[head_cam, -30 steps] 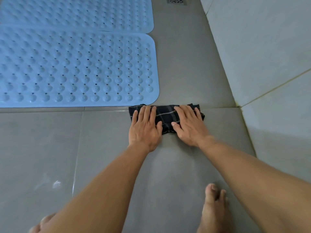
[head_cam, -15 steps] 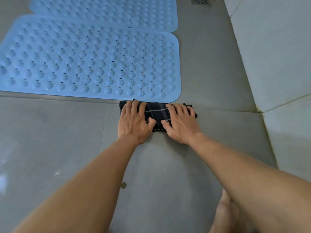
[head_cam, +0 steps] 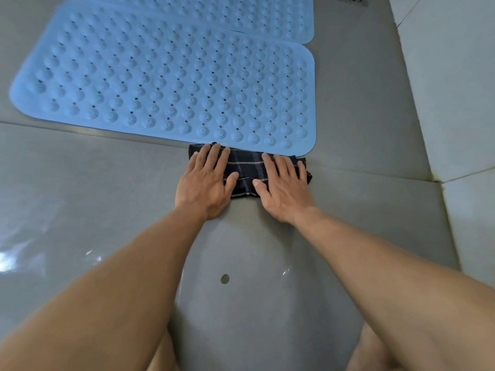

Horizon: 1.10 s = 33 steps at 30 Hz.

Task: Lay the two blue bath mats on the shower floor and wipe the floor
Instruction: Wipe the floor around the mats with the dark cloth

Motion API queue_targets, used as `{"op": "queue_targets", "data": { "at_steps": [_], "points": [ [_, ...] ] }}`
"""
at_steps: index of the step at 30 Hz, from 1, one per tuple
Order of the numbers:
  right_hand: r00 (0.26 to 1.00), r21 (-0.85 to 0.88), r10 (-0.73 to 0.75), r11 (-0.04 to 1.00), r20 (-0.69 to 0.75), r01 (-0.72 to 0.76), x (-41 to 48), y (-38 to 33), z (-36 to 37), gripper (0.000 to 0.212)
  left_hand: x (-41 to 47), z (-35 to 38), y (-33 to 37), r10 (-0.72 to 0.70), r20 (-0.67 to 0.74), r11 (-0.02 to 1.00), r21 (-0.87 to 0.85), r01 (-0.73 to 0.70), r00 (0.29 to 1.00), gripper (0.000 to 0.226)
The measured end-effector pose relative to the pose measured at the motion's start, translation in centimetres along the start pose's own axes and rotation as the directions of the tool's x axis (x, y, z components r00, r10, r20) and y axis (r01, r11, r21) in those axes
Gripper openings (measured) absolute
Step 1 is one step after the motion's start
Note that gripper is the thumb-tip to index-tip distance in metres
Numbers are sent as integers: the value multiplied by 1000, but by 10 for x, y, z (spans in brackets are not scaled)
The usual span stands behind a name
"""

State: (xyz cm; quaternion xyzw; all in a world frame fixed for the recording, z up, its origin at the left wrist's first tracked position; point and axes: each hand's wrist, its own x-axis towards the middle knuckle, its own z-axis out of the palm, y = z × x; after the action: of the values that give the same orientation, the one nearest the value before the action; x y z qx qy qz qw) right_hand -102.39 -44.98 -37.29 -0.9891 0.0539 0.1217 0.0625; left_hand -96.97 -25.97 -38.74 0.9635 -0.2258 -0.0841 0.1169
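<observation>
Both hands (head_cam: 245,184) flat on dark cloth (head_cam: 247,168)

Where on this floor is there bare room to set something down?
Free: the wide grey floor left of the left hand, below the near mat; the strip between the mats and the wall, up to the drain. Crowded: both hands, right hand, press the dark cloth against the near mat's edge.
</observation>
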Motion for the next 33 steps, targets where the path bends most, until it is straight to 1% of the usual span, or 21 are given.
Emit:
{"op": "queue_targets", "data": {
  "at_steps": [6,13,17,22,28,30,33],
  "points": [
    [1000,-6,-2,1000,22,2,11,-23,-2,69,3,-5,-26,-9,3,1000,14,9,1000,69],
    [999,-13,-42,999,-20,41,26,-69,4,71,-3,-15,-75,-29,-17,999,35,29,999,70],
    [998,-3,-57,998,-32,56,33,-96,8,72,-6,-25,-105,-37,1,998,44,37,999,71],
    [994,26,-103,994,-25,104,46,-144,7,72,-13,-39,-156,-62,28,996,72,60,998,74],
    [987,80,-157,984,-44,161,68,-207,9,67,-21,-57,-222,-109,11,990,93,108,994,73],
    [980,76,-195,977,-51,198,74,-224,10,64,-24,-64,-242,-115,17,989,95,113,993,72],
    [969,49,-242,968,-56,245,82,-245,12,64,-27,-75,-272,-107,28,989,104,104,994,71]
  ]
}}
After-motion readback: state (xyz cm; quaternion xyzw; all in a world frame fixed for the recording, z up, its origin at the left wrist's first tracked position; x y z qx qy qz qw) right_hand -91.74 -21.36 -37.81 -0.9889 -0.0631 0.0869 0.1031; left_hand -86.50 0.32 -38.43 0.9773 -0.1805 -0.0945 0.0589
